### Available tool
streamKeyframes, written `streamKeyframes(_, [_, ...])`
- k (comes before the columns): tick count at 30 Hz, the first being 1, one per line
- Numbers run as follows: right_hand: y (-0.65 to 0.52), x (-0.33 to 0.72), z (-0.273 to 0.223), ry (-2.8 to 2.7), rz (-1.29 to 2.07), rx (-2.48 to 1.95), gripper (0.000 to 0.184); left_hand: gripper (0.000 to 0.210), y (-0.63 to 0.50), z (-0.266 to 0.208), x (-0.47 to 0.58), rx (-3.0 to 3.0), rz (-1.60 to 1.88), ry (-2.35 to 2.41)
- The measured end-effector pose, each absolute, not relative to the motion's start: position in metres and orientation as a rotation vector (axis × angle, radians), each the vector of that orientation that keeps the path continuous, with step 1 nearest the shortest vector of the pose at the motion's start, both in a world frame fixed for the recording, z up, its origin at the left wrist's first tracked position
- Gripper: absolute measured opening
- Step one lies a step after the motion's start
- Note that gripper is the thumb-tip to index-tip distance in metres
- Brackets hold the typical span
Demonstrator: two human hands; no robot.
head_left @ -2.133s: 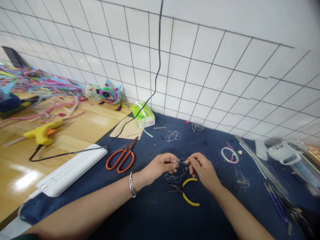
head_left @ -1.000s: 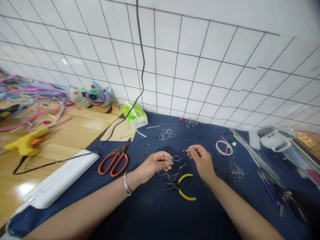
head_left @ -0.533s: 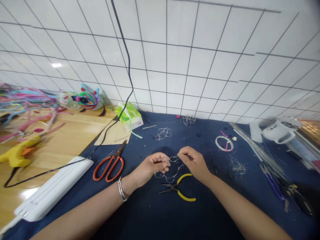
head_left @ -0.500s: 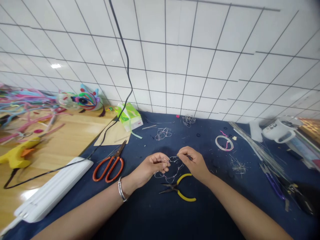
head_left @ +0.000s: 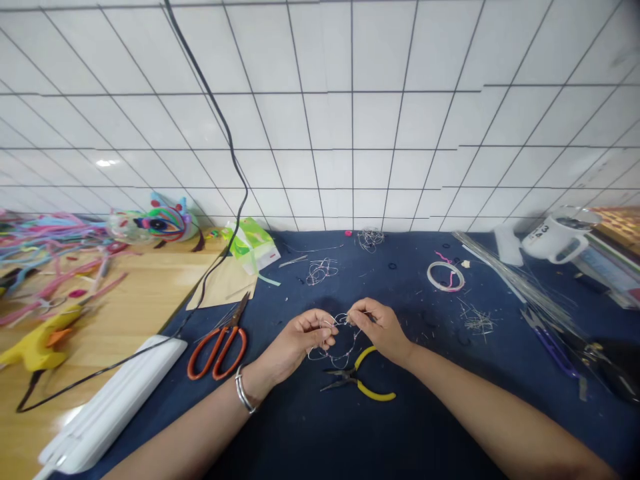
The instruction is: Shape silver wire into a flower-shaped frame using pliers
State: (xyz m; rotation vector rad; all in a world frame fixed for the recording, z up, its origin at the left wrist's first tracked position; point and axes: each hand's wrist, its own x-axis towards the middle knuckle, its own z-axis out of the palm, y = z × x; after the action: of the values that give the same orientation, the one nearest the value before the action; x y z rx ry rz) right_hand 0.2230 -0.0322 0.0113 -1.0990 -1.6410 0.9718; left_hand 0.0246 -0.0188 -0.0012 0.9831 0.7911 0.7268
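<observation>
Between my hands hangs a looped piece of thin silver wire (head_left: pixel 356 343), bent into several rounded curves. My left hand (head_left: pixel 311 333) pinches one side of it between thumb and fingertips. On the other side, my right hand (head_left: pixel 379 325) is closed on the wire near its upper part; the exact grip is hidden by the fingers. Just below the wire, yellow-handled pliers (head_left: pixel 367 385) lie on the dark blue cloth with their jaws pointing left. Orange-handled scissors (head_left: pixel 220 350) rest left of my left hand.
Behind my hands lie wire tangles (head_left: pixel 323 271) and a tissue pack (head_left: pixel 255 247). At right are a ring-shaped roll (head_left: pixel 445 276), wire clippings (head_left: pixel 477 320), long wires (head_left: pixel 520 287), purple-handled pliers (head_left: pixel 553 353) and a mug (head_left: pixel 555 240). A power strip (head_left: pixel 115 400) and yellow glue gun (head_left: pixel 43 340) sit left.
My right hand has shifted slightly left, closer to my left hand, still on the wire. My left hand keeps its pinch. The camera view has tilted and turned a little.
</observation>
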Motion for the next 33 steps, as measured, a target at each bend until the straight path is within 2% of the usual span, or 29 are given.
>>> streamKeyframes(33, [-0.036, 0.2217, 0.0108, -1.614, 0.916, -1.102, 0.018, 0.02, -0.0216, -0.0017, 0.027, 1.067, 0.787, 0.78])
